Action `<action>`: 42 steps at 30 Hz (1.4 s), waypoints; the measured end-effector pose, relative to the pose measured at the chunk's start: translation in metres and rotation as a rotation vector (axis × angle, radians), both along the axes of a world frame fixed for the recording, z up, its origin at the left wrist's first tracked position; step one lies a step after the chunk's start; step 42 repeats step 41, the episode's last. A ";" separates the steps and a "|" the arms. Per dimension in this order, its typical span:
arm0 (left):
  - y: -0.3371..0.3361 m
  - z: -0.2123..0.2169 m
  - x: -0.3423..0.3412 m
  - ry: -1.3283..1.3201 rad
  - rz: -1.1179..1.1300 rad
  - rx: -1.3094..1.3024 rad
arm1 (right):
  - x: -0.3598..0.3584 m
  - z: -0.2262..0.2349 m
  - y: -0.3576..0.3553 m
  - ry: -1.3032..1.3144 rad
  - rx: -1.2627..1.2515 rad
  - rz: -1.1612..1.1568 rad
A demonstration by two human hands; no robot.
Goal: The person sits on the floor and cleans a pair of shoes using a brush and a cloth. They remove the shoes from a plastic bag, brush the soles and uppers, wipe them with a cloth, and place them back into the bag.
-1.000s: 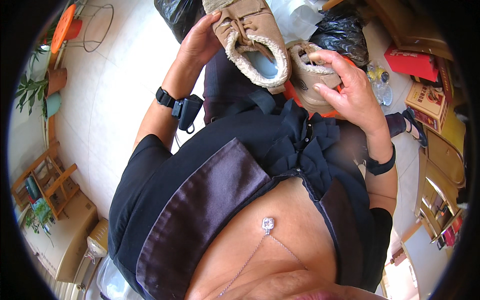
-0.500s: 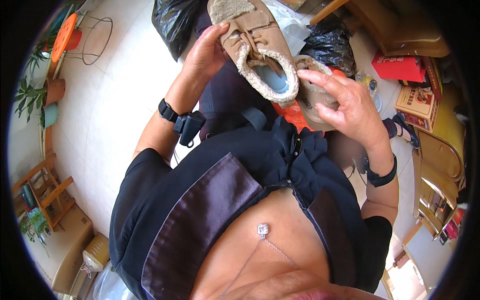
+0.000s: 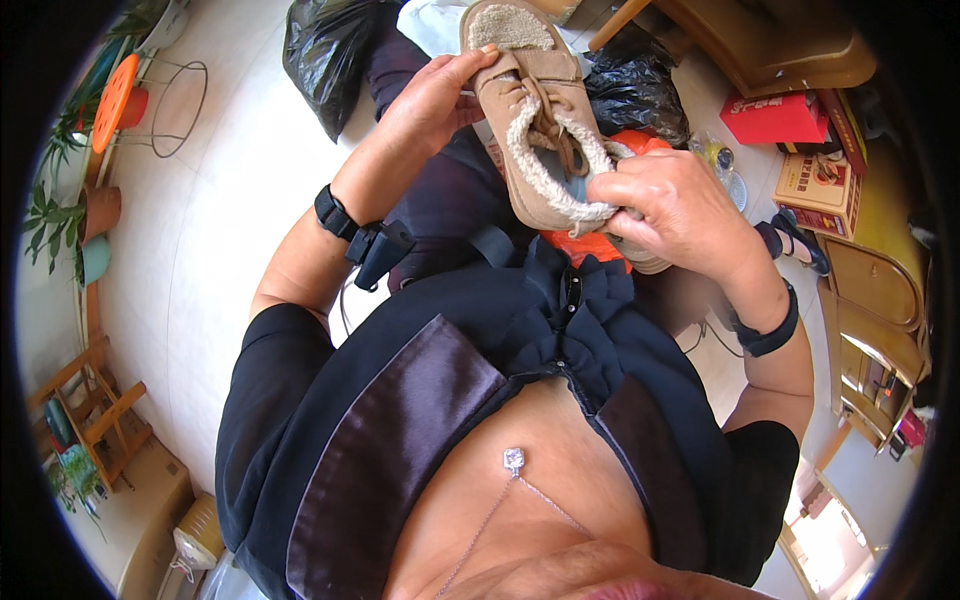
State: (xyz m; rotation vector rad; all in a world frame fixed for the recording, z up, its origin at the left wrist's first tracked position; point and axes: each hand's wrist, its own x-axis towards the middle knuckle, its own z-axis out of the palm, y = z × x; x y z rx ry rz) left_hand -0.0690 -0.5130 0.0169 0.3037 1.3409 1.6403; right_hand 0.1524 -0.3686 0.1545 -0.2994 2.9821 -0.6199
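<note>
A tan lace-up shoe (image 3: 515,115) with cream fleece lining is held up over my lap, its toe pointing away from me. My left hand (image 3: 437,98) grips the shoe's left side near the toe, thumb on top. At the heel end, my right hand (image 3: 672,205) pinches the fleecy collar, its fingers reaching to the opening. A second tan shoe (image 3: 640,258) lies beneath the right hand, mostly covered by it. Under the shoes, an orange-red plastic bag (image 3: 582,250) shows in part.
Black plastic bags (image 3: 325,65) lie on the floor ahead, beside a white bag (image 3: 430,22). At right are a red box (image 3: 770,120), a printed carton (image 3: 815,190) and wooden furniture (image 3: 770,45). Potted plants (image 3: 100,213) and an orange-topped stool (image 3: 116,103) stand left.
My right hand has closed on the collar at the heel, where its fingers were spread beside it before. The shoe has turned more upright and sits slightly lower.
</note>
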 end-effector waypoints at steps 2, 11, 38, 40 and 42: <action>0.006 0.006 0.001 -0.047 -0.054 -0.003 | 0.003 0.009 0.004 0.027 -0.025 -0.011; 0.033 0.005 0.020 -0.175 -0.237 0.033 | 0.065 0.063 0.033 -0.027 -0.052 -0.204; 0.059 0.082 0.053 0.361 -0.817 0.504 | 0.509 -0.117 0.160 0.062 0.725 -1.941; 0.057 0.090 0.050 0.383 -0.845 0.544 | 0.520 -0.172 0.167 0.091 0.677 -2.058; 0.055 0.094 0.049 0.361 -0.851 0.484 | 0.528 -0.199 0.170 0.170 0.614 -2.007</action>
